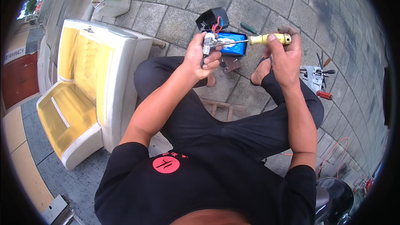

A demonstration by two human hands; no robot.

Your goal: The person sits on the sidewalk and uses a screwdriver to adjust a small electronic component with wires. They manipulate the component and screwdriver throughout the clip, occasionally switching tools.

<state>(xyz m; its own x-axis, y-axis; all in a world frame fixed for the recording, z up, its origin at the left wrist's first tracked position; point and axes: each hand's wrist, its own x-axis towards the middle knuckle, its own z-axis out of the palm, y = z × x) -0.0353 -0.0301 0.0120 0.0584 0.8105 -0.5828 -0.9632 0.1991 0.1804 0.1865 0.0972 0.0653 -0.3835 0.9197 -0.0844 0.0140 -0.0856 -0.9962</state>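
My left hand [198, 58] is closed around a small silver metal fitting [208, 43]. My right hand [286, 53] grips a screwdriver by its yellow handle [266, 38], and the thin shaft [238, 41] points left to the fitting. Whether the tip touches it I cannot tell. Below both hands on the paving lies an open blue-lined box [237, 48] with whitish material in it. Behind it stands a black casing [212, 18] with red and blue wires [216, 26]. A brownish plate [230, 63] lies at the near side of the box.
A green-handled tool [248, 27] lies beyond the box. To the right, a white holder [311, 77] carries several tools, with a red-handled one [324, 95] beside it. A yellow and white seat [79, 87] stands at left; farther off, a white container [111, 5] bears a green tool.
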